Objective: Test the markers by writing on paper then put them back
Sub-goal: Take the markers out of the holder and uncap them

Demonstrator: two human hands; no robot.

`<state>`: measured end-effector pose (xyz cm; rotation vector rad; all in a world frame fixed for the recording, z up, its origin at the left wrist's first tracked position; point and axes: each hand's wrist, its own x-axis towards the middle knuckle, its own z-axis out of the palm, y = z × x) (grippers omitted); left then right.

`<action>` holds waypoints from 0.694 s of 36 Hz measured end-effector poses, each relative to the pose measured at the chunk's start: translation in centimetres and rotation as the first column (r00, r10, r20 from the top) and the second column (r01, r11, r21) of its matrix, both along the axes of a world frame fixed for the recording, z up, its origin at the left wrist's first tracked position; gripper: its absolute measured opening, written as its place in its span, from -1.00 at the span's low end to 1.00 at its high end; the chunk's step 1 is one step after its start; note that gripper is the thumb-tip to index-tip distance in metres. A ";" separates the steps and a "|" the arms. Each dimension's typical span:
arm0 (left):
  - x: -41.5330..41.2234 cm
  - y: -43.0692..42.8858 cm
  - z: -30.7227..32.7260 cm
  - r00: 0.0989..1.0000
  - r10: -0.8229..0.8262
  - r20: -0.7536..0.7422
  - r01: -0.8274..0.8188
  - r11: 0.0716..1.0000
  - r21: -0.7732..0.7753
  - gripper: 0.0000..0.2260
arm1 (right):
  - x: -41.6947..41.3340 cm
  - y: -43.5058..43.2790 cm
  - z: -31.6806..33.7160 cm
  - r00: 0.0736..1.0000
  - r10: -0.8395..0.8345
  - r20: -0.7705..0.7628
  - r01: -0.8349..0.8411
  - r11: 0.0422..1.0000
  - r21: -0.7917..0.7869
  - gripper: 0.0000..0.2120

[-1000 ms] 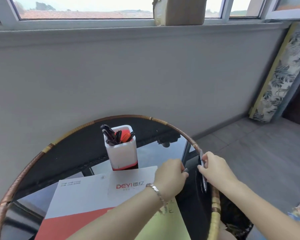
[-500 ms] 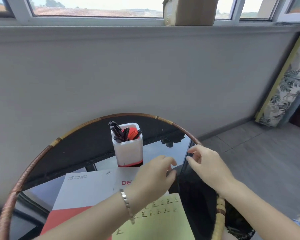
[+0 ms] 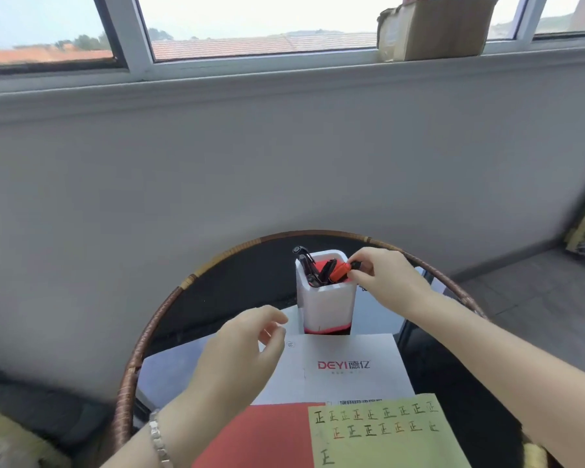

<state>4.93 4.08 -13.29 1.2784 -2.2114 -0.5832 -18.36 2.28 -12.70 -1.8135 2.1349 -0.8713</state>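
A white pen holder [image 3: 326, 300] with a red base stands at the back of the round glass table. Several black and red markers [image 3: 318, 270] stick out of it. My right hand [image 3: 384, 280] is at the holder's right rim, its fingertips pinched on the dark end of a marker [image 3: 353, 265] that lies among the others. My left hand [image 3: 242, 359] hovers in front of the holder with its fingers loosely apart, holding nothing. A yellow-green paper [image 3: 382, 434] with rows of handwritten characters lies at the near edge.
A white and red printed sheet [image 3: 345, 366] lies under the yellow-green paper. The table has a rattan rim [image 3: 139, 352] and stands against a grey wall. A cardboard box [image 3: 436, 27] sits on the window sill above.
My right hand has moved from the table's right rim up to the pen holder with a marker. My left hand has pulled back and opened. The view has tilted upward.
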 end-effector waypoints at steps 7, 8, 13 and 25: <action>-2.1 0.1 1.2 0.980 -0.031 -0.194 0.014 0.996 -0.089 -0.78 | 1.5 4.0 5.2 0.970 0.045 0.237 0.062 0.902 -0.427 -0.90; -2.6 0.1 1.5 0.968 -0.040 -0.246 0.015 0.995 -0.103 -0.76 | 1.8 4.7 5.9 0.961 0.080 0.266 0.056 0.883 -0.466 -0.89; -5.3 0.8 3.0 0.912 -0.171 -0.374 0.125 0.982 -0.143 -0.64 | 3.5 7.5 6.7 0.917 0.296 0.269 -0.153 0.882 -0.446 -0.85; -6.1 1.9 2.2 0.770 -0.033 -0.637 0.094 0.994 0.063 -0.86 | 3.9 9.9 2.1 0.722 -0.009 0.692 -0.011 1.000 0.023 -0.88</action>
